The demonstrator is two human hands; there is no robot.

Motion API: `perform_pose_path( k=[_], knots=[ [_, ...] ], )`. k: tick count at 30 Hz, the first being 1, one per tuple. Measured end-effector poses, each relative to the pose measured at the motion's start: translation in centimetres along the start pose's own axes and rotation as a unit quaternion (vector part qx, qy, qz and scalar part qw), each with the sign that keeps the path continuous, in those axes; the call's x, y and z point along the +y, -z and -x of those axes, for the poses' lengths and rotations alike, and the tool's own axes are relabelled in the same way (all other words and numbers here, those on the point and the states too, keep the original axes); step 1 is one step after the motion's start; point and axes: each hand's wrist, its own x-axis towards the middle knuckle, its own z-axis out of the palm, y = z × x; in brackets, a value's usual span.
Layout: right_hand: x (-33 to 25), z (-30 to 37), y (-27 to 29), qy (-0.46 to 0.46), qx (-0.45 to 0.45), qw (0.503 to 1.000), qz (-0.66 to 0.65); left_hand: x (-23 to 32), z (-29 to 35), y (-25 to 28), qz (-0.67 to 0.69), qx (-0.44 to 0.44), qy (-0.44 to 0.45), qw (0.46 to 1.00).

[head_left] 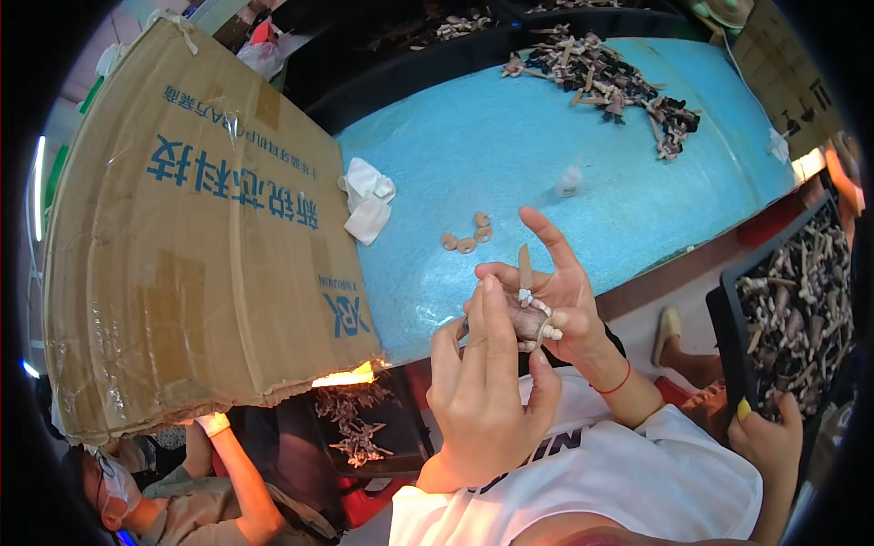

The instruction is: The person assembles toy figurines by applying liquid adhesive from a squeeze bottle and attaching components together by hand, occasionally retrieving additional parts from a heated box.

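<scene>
Above the near edge of a blue-topped table, both hands hold a small toy figurine. It has a greyish-brown body, pale limbs and a flat tan blade-like piece pointing up. My right hand, with a red string at the wrist, grips it between thumb and fingers, its index finger raised. My left hand closes on the figurine's left side, fingertips pressed together; part of the figurine is hidden behind them. Several tan rounded pieces with holes lie just beyond my hands.
A cardboard panel stands along the left. Crumpled white tissue, a small translucent bottle and a heap of figurines lie on the table. At right, another person's hand holds a black tray of figurines. Someone sits lower left.
</scene>
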Motion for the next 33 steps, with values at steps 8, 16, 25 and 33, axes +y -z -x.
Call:
perform_pose_path(
  k=[8,16,25,33],
  knots=[
    [-0.3,0.2,-0.6,0.014,-0.019,1.0,0.01,-0.4,0.3,0.7,0.042,-0.018,0.006,0.999],
    [-1.1,0.4,-0.8,0.013,-0.012,0.998,0.055,-0.9,0.2,-0.2,0.103,0.016,0.021,0.994],
    [-0.7,0.7,-1.8,-0.006,-0.051,0.996,0.069,-1.6,1.5,0.3,0.104,0.029,0.044,0.993],
    [-0.7,0.5,-1.9,-0.021,-0.029,0.99,0.139,-2.2,1.8,0.1,0.133,0.033,0.061,0.989]
  ],
)
